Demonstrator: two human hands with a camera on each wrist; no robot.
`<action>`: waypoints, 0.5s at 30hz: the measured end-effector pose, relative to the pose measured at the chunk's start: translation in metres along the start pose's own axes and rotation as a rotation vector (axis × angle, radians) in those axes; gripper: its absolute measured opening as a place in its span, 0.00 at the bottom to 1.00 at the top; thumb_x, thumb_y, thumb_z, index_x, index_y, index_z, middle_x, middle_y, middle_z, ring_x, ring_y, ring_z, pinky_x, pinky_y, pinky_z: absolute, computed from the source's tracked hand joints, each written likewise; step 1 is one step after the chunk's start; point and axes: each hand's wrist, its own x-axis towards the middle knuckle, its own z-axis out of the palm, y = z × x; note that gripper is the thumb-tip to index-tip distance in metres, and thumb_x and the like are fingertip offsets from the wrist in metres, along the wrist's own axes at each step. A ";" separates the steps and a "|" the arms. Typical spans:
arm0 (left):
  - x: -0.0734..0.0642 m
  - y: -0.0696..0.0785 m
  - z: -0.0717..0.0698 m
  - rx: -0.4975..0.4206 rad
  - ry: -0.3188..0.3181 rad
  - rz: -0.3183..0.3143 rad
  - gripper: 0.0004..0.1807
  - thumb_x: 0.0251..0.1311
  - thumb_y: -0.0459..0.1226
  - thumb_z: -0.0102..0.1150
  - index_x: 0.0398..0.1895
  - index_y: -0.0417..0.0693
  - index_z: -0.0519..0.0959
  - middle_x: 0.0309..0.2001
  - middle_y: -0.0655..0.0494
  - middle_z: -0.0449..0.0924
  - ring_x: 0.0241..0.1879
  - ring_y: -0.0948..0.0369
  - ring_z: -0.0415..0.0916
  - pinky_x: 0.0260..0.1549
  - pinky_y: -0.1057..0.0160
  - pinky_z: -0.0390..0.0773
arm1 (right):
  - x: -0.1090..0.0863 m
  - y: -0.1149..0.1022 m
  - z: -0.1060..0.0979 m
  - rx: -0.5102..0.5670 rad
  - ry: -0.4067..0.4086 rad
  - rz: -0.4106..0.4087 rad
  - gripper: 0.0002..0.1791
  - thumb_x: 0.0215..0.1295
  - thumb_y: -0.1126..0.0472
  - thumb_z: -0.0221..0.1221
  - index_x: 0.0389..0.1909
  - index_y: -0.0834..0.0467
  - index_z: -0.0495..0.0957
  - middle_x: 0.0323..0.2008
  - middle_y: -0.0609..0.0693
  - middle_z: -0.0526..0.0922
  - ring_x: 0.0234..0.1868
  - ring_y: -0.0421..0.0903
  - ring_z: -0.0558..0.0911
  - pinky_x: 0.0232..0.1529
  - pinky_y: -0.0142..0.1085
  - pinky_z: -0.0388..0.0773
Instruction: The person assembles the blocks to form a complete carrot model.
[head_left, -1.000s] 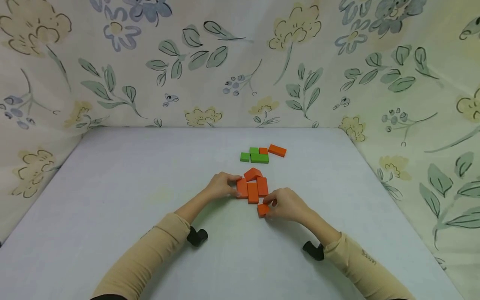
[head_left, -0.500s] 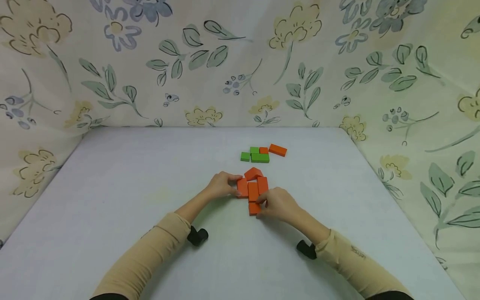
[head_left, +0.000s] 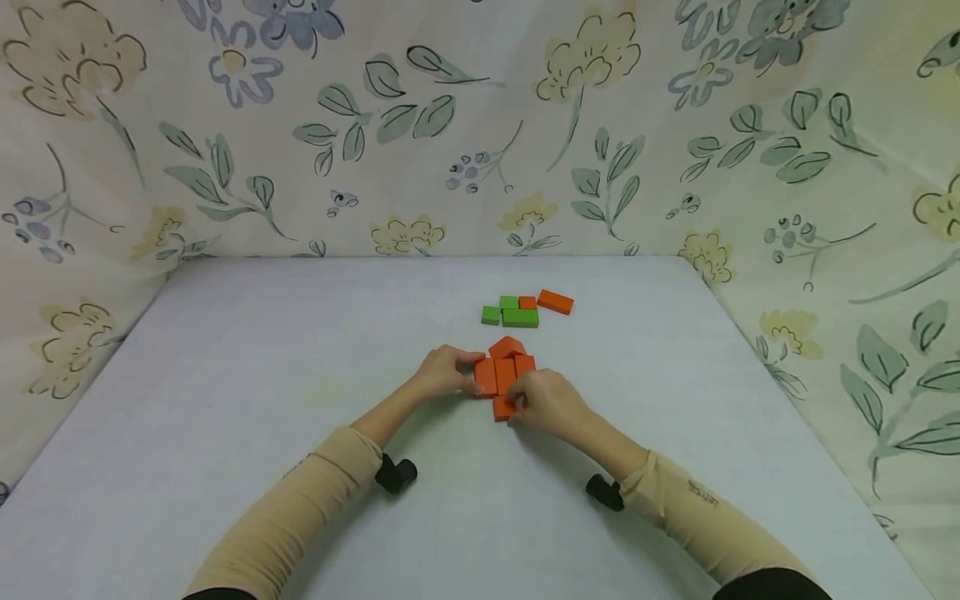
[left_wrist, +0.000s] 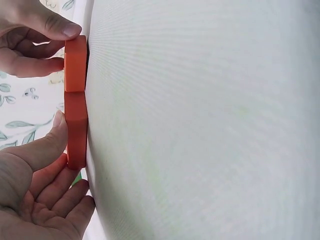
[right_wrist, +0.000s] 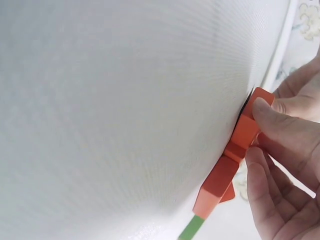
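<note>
Several orange toy blocks lie flat together mid-table. My left hand holds the leftmost oblong block by its two ends, thumb at the near end. A middle block stands beside it, then a right block, partly covered by my right hand. Across their far ends sits an orange triangular block. My right hand pinches a small orange block at the near end of the middle block, its thumb on the near face.
Farther back lie a long green block, two small green blocks, a small orange block and a slanted orange block. A floral cloth hangs behind the white table.
My right hand has brought the small orange block leftward to the middle block's near end, then pushed both slightly away from me. The left hand has stayed in place.
</note>
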 end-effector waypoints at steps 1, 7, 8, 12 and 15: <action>0.000 0.000 0.000 -0.003 0.000 0.000 0.33 0.50 0.34 0.73 0.62 0.41 0.75 0.60 0.43 0.75 0.63 0.47 0.68 0.62 0.49 0.66 | 0.001 0.000 0.000 -0.003 0.000 0.001 0.14 0.45 0.64 0.76 0.35 0.61 0.87 0.24 0.45 0.80 0.27 0.42 0.72 0.29 0.31 0.72; 0.000 0.000 0.000 -0.005 -0.002 0.000 0.33 0.50 0.34 0.73 0.62 0.41 0.75 0.60 0.43 0.75 0.63 0.47 0.69 0.61 0.49 0.67 | 0.003 -0.002 0.002 -0.010 -0.006 0.012 0.15 0.45 0.63 0.76 0.36 0.61 0.87 0.23 0.45 0.79 0.28 0.43 0.72 0.31 0.33 0.72; -0.001 0.000 0.000 -0.003 -0.002 0.001 0.33 0.50 0.34 0.72 0.62 0.41 0.75 0.60 0.43 0.76 0.63 0.47 0.68 0.61 0.49 0.67 | 0.003 -0.002 0.002 -0.011 -0.007 0.011 0.15 0.45 0.63 0.76 0.36 0.61 0.87 0.22 0.45 0.78 0.28 0.43 0.72 0.30 0.33 0.72; -0.001 0.001 0.000 -0.007 -0.003 -0.002 0.33 0.50 0.33 0.73 0.63 0.41 0.75 0.60 0.44 0.76 0.63 0.47 0.68 0.61 0.49 0.67 | 0.005 -0.002 0.003 -0.016 -0.003 -0.004 0.15 0.45 0.63 0.76 0.35 0.61 0.87 0.20 0.44 0.76 0.27 0.42 0.71 0.29 0.32 0.70; -0.001 0.002 0.000 -0.007 -0.005 -0.005 0.33 0.50 0.33 0.72 0.63 0.41 0.75 0.60 0.44 0.76 0.63 0.47 0.68 0.61 0.49 0.67 | 0.006 -0.002 0.003 -0.015 -0.001 -0.017 0.15 0.45 0.63 0.76 0.35 0.61 0.87 0.20 0.44 0.76 0.26 0.42 0.71 0.29 0.32 0.70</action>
